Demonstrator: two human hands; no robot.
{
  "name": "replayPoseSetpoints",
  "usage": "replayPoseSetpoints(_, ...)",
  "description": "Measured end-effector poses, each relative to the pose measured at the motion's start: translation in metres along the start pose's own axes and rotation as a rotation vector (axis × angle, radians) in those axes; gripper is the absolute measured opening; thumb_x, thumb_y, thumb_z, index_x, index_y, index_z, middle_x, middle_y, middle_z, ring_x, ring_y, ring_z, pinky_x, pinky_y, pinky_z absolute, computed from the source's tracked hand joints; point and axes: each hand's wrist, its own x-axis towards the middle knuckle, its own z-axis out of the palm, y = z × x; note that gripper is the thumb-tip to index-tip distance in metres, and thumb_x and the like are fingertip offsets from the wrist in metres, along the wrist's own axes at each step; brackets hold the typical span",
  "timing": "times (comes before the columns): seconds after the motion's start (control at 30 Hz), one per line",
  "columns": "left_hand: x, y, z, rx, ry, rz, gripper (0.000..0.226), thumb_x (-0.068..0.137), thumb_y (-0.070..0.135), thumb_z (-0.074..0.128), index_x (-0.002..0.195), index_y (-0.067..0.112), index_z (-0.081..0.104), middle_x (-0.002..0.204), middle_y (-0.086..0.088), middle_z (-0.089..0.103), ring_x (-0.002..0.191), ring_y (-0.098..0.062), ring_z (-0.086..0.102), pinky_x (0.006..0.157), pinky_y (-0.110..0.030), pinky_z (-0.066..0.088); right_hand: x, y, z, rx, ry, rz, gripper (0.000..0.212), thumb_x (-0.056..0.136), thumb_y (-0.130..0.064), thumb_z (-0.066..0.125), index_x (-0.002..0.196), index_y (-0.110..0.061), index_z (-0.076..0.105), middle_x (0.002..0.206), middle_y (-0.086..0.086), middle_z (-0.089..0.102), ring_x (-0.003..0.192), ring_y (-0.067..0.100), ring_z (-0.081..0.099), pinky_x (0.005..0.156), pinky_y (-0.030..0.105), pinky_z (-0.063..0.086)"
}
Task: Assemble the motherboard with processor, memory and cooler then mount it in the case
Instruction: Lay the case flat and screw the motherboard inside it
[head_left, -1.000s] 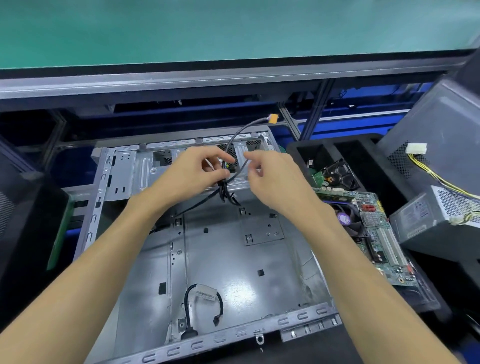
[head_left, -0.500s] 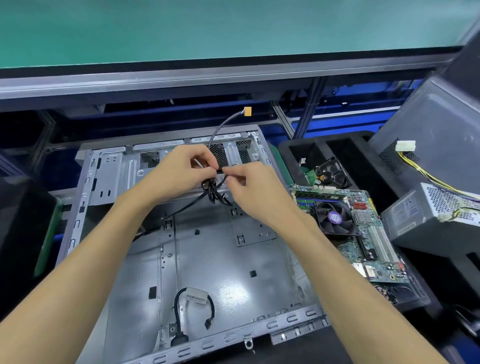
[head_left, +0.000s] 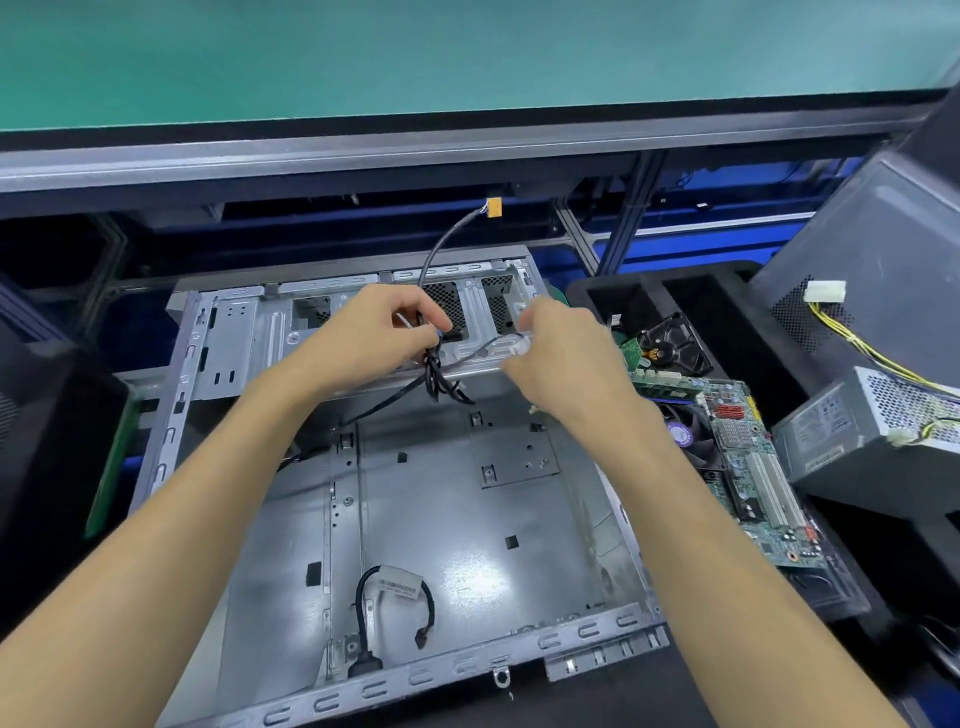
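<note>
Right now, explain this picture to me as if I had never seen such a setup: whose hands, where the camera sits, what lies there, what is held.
The camera sits on a person's head, looking forward and down at their own two bare hands. No robot is involved.

Below them lies an open metal computer case, its floor still without a board. The left hand grips a bundle of black cables above the case's far wall. The right hand pinches a thin grey wire running from that bundle; its fingertips are blurred.

To the right, outside the case, lies the motherboard with its fan, beside a grey power supply.
</note>
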Motion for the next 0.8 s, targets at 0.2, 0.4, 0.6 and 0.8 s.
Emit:
replayPoseSetpoints(0.2, -0.003, 0.000, -0.001, -0.011, -0.004, 0.006, 0.015, 0.093, 0.016, 0.062, 0.095, 0.025, 0.073, 0.095, -0.013, 0.069, 0.083, -0.034, 0.067, 0.079, -0.049, 0.058, 0.004, 0.008, -0.025, 0.100, -0.230, -0.020, 0.017, 0.090, -0.027, 0.071, 0.086, -0.011, 0.073, 0.078, 0.005, 0.074, 0.062, 0.014, 0.064, 0.054, 0.024, 0.052)
replayPoseSetpoints(0.4, 0.000, -0.004, -0.002, -0.031, -0.012, 0.001, 0.015, 0.091, 0.017, 0.063, 0.093, 0.028, 0.072, 0.092, -0.013, 0.070, 0.085, -0.033, 0.068, 0.081, -0.052, 0.058, 0.005, -0.003, -0.051, 0.546, -0.135, -0.182, 0.013, 0.091, -0.023, 0.075, 0.080, -0.015, 0.074, 0.060, 0.000, 0.072, 0.044, 0.008, 0.063, 0.043, 0.015, 0.047)
replayPoseSetpoints(0.6, 0.002, -0.006, 0.000, -0.047, 0.013, 0.036, 0.013, 0.091, 0.018, 0.064, 0.093, 0.029, 0.070, 0.085, -0.011, 0.067, 0.073, -0.025, 0.067, 0.077, -0.046, 0.058, 0.034, -0.003, -0.016, 0.207, -0.008, -0.216, 0.025, 0.099, -0.015, 0.054, 0.114, -0.012, 0.073, 0.105, 0.008, 0.075, 0.070, 0.018, 0.067, 0.074, 0.035, 0.061)
replayPoseSetpoints(0.8, 0.001, -0.010, 0.003, -0.137, 0.117, 0.081, 0.034, 0.085, 0.014, 0.077, 0.100, 0.013, 0.046, 0.074, 0.000, 0.041, 0.062, -0.010, 0.038, 0.065, -0.024, 0.041, 0.038, -0.003, 0.008, 0.121, -0.042, -0.275, 0.034, 0.100, -0.016, 0.045, 0.113, 0.006, 0.066, 0.088, 0.021, 0.069, 0.084, 0.036, 0.064, 0.081, 0.046, 0.056)
